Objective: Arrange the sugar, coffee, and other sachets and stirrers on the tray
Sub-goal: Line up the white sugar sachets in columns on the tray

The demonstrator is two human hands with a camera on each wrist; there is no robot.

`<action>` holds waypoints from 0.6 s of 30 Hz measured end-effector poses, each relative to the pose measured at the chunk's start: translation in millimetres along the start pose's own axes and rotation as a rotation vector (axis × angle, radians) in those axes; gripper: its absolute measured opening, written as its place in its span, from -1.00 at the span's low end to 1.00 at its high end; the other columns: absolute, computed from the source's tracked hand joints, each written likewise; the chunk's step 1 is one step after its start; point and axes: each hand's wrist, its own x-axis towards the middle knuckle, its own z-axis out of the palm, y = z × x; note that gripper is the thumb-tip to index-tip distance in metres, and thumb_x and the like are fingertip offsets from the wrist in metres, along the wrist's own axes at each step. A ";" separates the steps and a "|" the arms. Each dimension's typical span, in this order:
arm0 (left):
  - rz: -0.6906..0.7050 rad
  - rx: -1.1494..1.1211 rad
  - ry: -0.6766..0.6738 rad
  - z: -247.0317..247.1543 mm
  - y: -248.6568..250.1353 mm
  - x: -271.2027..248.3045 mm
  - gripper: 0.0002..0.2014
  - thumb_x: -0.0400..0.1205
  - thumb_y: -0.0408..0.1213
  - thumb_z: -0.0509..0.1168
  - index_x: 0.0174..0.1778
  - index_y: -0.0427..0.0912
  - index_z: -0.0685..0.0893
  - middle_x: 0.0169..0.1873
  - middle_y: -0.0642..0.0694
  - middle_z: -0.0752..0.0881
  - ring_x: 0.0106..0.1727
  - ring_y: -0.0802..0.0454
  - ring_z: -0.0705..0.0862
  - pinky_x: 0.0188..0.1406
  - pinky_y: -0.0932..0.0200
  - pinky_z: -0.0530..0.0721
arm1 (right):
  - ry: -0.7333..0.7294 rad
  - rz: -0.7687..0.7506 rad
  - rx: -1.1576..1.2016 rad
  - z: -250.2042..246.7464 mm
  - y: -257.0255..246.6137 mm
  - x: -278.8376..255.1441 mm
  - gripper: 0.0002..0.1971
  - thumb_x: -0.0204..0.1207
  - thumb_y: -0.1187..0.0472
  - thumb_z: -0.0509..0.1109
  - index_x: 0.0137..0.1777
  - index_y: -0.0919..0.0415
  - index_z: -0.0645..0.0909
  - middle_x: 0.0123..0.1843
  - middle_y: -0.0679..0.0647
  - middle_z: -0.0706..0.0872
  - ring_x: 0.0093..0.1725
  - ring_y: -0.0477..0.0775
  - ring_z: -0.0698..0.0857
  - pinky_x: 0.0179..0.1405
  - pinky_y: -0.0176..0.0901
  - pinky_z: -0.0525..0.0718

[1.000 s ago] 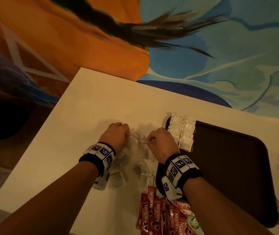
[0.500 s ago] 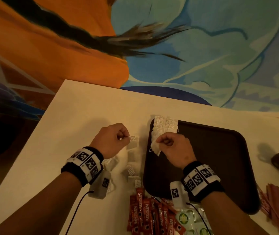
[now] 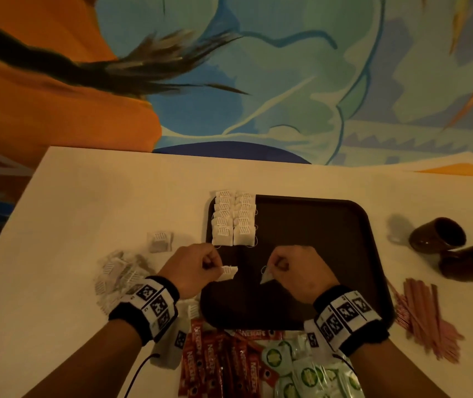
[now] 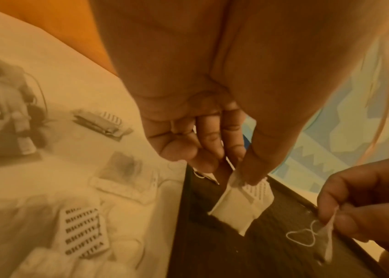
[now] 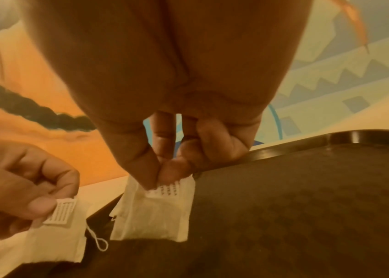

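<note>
Both hands had moved from the loose pile (image 3: 120,272) on the counter (image 3: 86,196) to over the tray (image 3: 315,225). The left hand (image 3: 192,268) pinched one tea bag (image 3: 228,272); the right hand (image 3: 298,268) pinched another (image 3: 266,277). They looked ready to join the rows (image 3: 233,218).

Head view looks down; wrist views, close, share the tray (image 3: 330,225).

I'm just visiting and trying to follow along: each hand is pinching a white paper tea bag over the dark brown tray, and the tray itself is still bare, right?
Not quite: the dark brown tray is not bare. The head view shows two neat columns of white paper tea bags already laid at its far left corner. The rest holds: the left hand and the right hand each pinch one tea bag over the tray.
</note>
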 end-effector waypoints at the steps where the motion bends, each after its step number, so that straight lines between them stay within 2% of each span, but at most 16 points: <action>1: -0.006 0.017 -0.001 1.0 0.2 2.3 -0.95 0.61 -0.14 0.48 -0.09 0.04 0.74 -0.09 0.13 0.73 -0.10 0.28 0.64 -0.31 0.49 0.47 | -0.005 -0.006 -0.039 2.2 0.8 3.6 -0.95 0.67 0.07 0.42 0.03 -0.13 0.70 0.08 -0.11 0.68 0.05 -0.11 0.69 0.09 -0.13 0.76; 4: -0.014 0.028 0.034 2.6 0.1 9.9 -0.96 0.61 -0.19 0.49 -0.10 -0.01 0.75 -0.15 0.16 0.70 -0.21 0.31 0.61 -0.35 0.53 0.49 | -0.003 -0.037 -0.130 9.7 -3.6 17.6 -0.93 0.68 0.03 0.40 0.10 -0.11 0.69 0.18 -0.05 0.54 0.20 -0.02 0.59 0.16 -0.12 0.68; 7: -0.018 0.016 0.088 2.5 -1.9 19.6 -0.96 0.59 -0.21 0.49 -0.13 -0.02 0.75 -0.14 0.12 0.72 -0.20 0.28 0.61 -0.35 0.50 0.43 | 0.000 -0.083 -0.167 16.2 -13.4 34.9 -0.87 0.71 0.03 0.37 0.17 -0.06 0.70 0.23 0.01 0.55 0.26 0.04 0.54 0.23 -0.01 0.69; 12: -0.030 0.013 0.172 4.0 -9.2 37.4 -0.91 0.54 -0.24 0.51 -0.19 0.02 0.74 -0.16 -0.01 0.69 -0.12 0.11 0.65 -0.23 0.40 0.45 | 0.003 -0.131 -0.083 22.3 -25.1 61.2 -0.84 0.73 0.16 0.32 0.22 0.02 0.68 0.17 0.04 0.65 0.14 0.09 0.67 0.12 0.01 0.73; 18: -0.044 0.005 0.239 4.3 -12.9 51.1 -0.90 0.54 -0.25 0.51 -0.18 0.03 0.74 -0.19 0.03 0.65 -0.18 0.16 0.61 -0.27 0.43 0.43 | 0.026 -0.117 -0.036 25.4 -30.7 80.9 -0.77 0.65 0.24 0.39 0.26 0.06 0.55 0.15 0.10 0.70 0.10 0.15 0.70 0.11 0.13 0.77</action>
